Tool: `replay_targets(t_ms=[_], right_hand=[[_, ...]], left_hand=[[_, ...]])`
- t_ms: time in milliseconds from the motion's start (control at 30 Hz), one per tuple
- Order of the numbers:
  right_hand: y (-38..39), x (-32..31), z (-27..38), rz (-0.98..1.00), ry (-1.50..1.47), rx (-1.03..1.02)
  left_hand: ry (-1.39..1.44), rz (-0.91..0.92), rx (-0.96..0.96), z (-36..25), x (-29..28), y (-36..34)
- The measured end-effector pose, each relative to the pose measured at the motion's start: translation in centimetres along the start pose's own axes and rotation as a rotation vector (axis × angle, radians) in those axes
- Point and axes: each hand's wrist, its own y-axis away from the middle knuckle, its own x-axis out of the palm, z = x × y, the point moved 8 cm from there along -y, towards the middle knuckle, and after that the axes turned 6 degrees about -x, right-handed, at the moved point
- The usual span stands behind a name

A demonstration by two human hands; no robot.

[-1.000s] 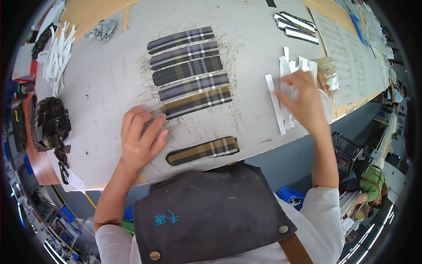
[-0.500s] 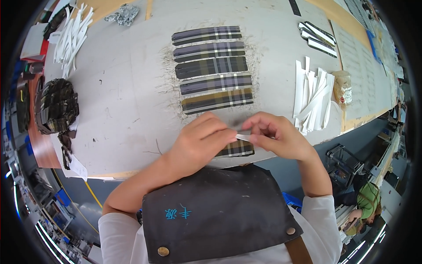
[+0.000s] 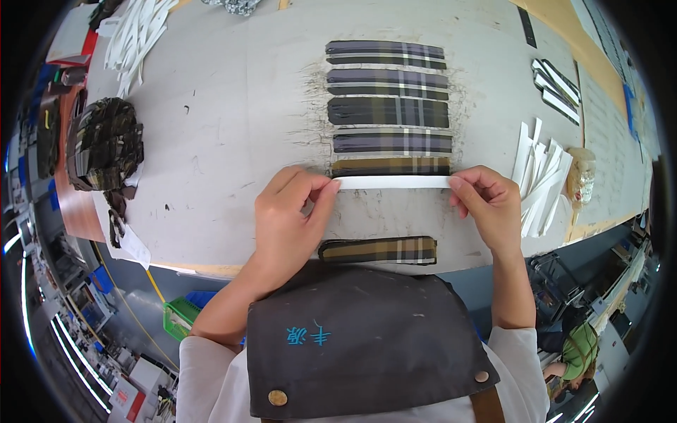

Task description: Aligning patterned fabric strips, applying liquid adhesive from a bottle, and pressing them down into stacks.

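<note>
A narrow white strip (image 3: 395, 182) is stretched level between my two hands. My left hand (image 3: 293, 211) pinches its left end between thumb and fingertips, and my right hand (image 3: 488, 201) pinches the right end. The strip lies along the near edge of the closest plaid fabric piece (image 3: 391, 167) in a column. Beyond it, several more dark plaid pieces (image 3: 388, 111) lie flat, one above another. Nearer to me, a single plaid piece (image 3: 381, 250) rests by the table's front edge.
A pile of white strips (image 3: 543, 176) lies at the right beside a brownish plastic-wrapped container (image 3: 582, 176). Behind are fabric pieces with white strips (image 3: 557, 92). More white strips (image 3: 141, 42) and a dark plaid bundle (image 3: 106, 144) are at the left. A person in green (image 3: 582, 345) is at far right.
My hands have moved apart and away from me, drawing the white strip out straight and bringing it to the nearest piece of the column. The view has shifted, uncovering the plaid piece in front.
</note>
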Motion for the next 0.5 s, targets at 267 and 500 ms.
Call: replay_targets(t_ms=[267,500], right_hand=[[-0.8,-0.8,0.7,-0.124,0.317,-0.085],[-0.9,-1.1,0.7,-0.164,0.385,-0.119]], left_hand=[[-0.224,-0.014,0.048,-0.2,0.6,-1.0],[-0.224,-0.022,0.039,-0.2,0.7,-1.3]])
